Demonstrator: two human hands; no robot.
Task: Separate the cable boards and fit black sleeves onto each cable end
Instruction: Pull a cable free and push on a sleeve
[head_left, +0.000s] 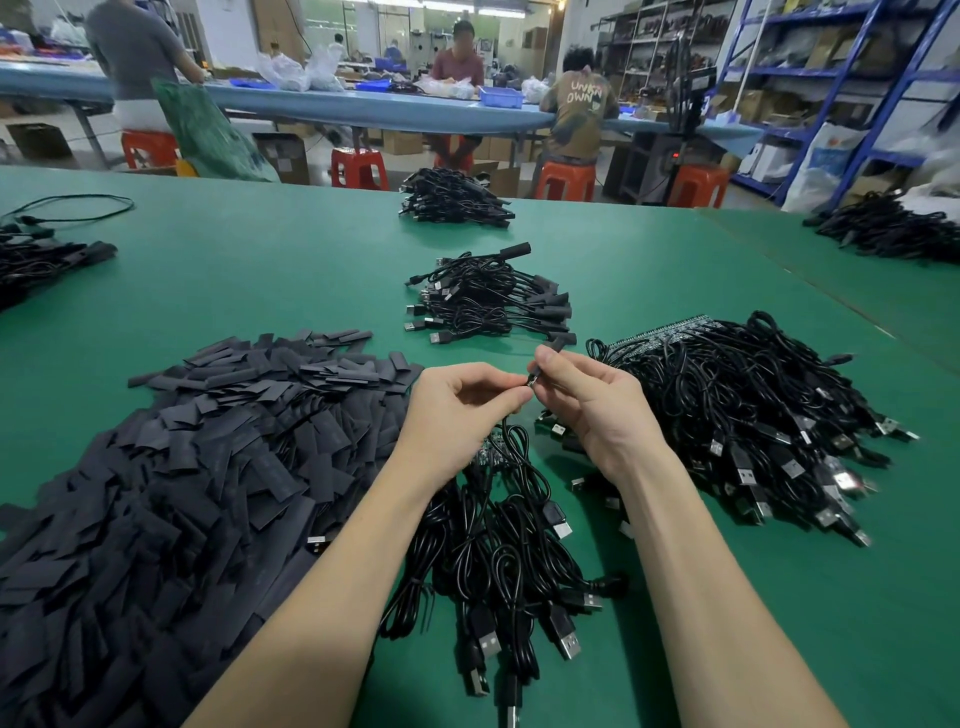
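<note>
While both hands meet at table centre, the left hand (457, 410) pinches the cable end (531, 382) and the right hand (592, 400) pinches a sleeve (558, 344), its axis toward one o'clock; the sleeve pile (208, 441) lies at nine o'clock, nearer the left.

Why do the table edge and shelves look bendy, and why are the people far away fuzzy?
Head view: the wide-angle lens curves the green table edge and tilts the blue shelves; the far workers are soft and blurred, while the left hand, right hand and black sleeves stay sharp under even, nearly shadowless light.
</note>
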